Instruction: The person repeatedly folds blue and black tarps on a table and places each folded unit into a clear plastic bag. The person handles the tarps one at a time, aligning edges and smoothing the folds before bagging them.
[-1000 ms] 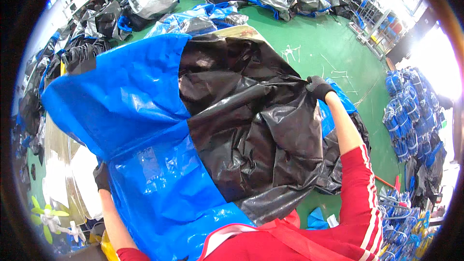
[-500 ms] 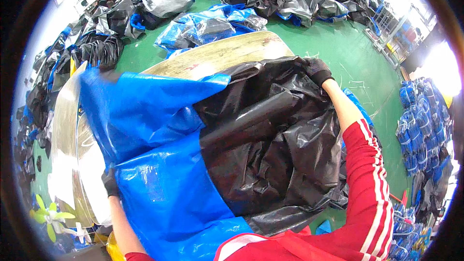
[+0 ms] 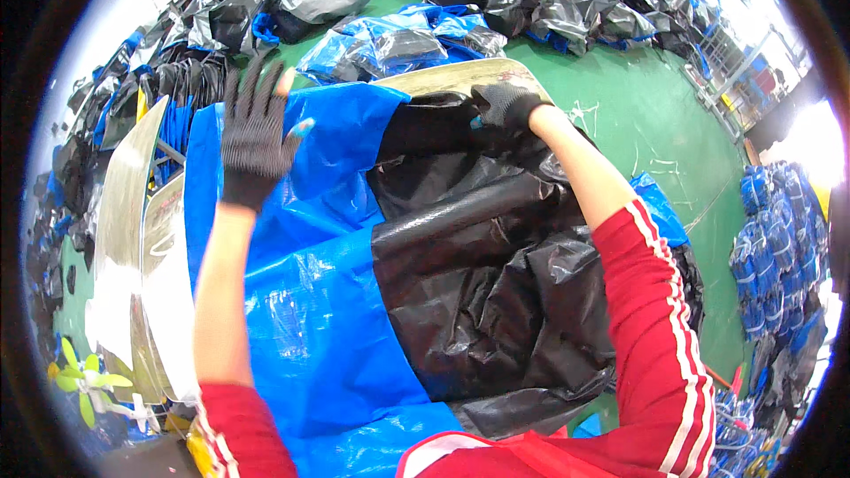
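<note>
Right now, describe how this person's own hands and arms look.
The left hand and right hand wear dark, ribbed gloves. One left fingertip looks bare; teal shows at the thumbs. The red sleeves have white lengthwise stripes and stop short of the wrists.

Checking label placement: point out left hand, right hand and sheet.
Left hand [image 3: 253,140]: head view, on the back of the hand.
Right hand [image 3: 508,108]: head view, on the back of the hand.
Sheet [image 3: 314,305]: head view, on its blue part.
</note>
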Demonstrator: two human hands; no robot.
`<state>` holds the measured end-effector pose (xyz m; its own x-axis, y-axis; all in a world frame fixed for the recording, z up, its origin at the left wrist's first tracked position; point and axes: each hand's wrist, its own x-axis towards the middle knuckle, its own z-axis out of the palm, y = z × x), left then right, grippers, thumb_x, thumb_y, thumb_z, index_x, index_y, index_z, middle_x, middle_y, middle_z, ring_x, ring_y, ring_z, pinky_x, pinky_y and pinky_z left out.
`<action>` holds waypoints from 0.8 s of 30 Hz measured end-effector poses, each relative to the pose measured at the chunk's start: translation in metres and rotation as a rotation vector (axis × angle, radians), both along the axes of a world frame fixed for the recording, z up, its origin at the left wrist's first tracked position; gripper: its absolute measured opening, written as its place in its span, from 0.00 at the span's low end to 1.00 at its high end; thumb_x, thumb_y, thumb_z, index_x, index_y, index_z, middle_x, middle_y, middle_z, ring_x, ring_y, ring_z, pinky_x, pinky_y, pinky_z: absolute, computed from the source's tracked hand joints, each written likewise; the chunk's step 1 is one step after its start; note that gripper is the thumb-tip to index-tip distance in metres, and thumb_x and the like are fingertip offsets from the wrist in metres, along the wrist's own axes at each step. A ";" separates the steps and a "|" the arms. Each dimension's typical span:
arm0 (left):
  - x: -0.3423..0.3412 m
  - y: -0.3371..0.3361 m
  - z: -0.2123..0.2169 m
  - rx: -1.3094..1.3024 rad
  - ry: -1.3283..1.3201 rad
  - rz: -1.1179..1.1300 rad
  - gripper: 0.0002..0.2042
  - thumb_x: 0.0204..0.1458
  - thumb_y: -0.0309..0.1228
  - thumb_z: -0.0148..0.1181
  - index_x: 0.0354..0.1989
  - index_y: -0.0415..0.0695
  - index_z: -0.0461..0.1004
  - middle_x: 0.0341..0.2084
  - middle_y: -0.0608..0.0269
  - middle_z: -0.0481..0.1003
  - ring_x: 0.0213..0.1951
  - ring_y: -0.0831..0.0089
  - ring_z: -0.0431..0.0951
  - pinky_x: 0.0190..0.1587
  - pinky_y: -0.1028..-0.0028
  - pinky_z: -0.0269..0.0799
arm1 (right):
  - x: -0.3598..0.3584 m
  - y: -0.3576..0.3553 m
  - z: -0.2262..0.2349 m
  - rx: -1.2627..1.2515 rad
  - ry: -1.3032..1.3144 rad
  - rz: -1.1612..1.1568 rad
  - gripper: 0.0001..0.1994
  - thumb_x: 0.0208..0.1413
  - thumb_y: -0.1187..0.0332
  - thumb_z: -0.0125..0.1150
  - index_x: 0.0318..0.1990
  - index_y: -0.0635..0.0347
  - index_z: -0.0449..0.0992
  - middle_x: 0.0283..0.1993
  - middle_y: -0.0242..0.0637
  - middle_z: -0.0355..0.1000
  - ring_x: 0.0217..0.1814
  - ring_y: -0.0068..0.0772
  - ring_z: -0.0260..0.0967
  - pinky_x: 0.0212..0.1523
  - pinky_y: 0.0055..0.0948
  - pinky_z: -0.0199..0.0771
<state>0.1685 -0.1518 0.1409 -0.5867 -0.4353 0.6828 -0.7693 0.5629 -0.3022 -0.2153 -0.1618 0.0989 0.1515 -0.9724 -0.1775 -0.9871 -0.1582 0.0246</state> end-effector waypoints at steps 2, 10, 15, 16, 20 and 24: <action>0.000 -0.043 -0.002 0.241 -0.161 0.072 0.27 0.55 0.49 0.55 0.58 0.42 0.69 0.55 0.49 0.70 0.60 0.52 0.67 0.63 0.52 0.58 | -0.016 0.011 -0.013 -0.168 -0.086 0.110 0.27 0.51 0.49 0.65 0.51 0.58 0.70 0.46 0.53 0.75 0.50 0.55 0.74 0.49 0.47 0.72; 0.112 -0.099 -0.029 0.164 -0.096 0.153 0.13 0.61 0.42 0.52 0.41 0.48 0.78 0.33 0.56 0.77 0.33 0.55 0.78 0.34 0.60 0.73 | -0.101 0.052 -0.005 -0.586 0.017 0.130 0.11 0.55 0.53 0.56 0.37 0.45 0.80 0.26 0.41 0.76 0.25 0.51 0.75 0.28 0.45 0.75; 0.045 -0.013 -0.017 -0.120 0.196 0.180 0.25 0.59 0.38 0.52 0.64 0.41 0.62 0.62 0.44 0.64 0.61 0.47 0.66 0.62 0.59 0.63 | -0.100 0.068 0.002 -0.813 -0.179 -0.300 0.40 0.44 0.33 0.63 0.56 0.55 0.70 0.49 0.57 0.74 0.50 0.57 0.73 0.49 0.50 0.74; 0.009 0.022 -0.024 -0.044 0.286 -0.058 0.30 0.59 0.39 0.51 0.68 0.39 0.55 0.66 0.45 0.58 0.68 0.45 0.55 0.71 0.56 0.47 | -0.096 0.077 -0.004 -0.499 -0.059 -0.465 0.51 0.34 0.29 0.67 0.60 0.60 0.65 0.56 0.59 0.69 0.56 0.56 0.71 0.53 0.48 0.73; -0.121 0.148 -0.094 0.754 -0.130 -0.277 0.38 0.47 0.60 0.56 0.65 0.54 0.62 0.69 0.46 0.54 0.72 0.43 0.44 0.68 0.34 0.25 | -0.086 0.088 -0.019 -0.101 -0.034 -0.151 0.25 0.55 0.60 0.51 0.61 0.54 0.66 0.52 0.55 0.73 0.53 0.54 0.73 0.54 0.45 0.72; -0.156 0.181 -0.156 0.875 -0.239 -0.376 0.58 0.37 0.76 0.49 0.70 0.41 0.54 0.72 0.46 0.46 0.73 0.47 0.37 0.67 0.33 0.22 | -0.102 0.061 0.011 -0.848 -0.106 -0.156 0.17 0.59 0.51 0.50 0.46 0.51 0.76 0.40 0.49 0.77 0.42 0.55 0.75 0.41 0.49 0.74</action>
